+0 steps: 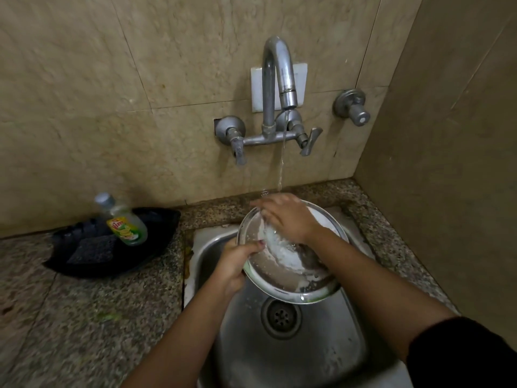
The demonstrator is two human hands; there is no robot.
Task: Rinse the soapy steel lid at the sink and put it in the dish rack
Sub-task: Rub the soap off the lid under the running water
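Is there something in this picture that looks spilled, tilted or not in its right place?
Only small things. The dish soap bottle leans tilted in the black tray instead of standing. A dark stain runs along the counter seam beside the sink. Nothing looks spilled or broken.

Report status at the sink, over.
Left hand grip on steel lid rim, right hand rubbing inside. Lid under running tap, suds remain. Nothing in the way; dish rack not in view.
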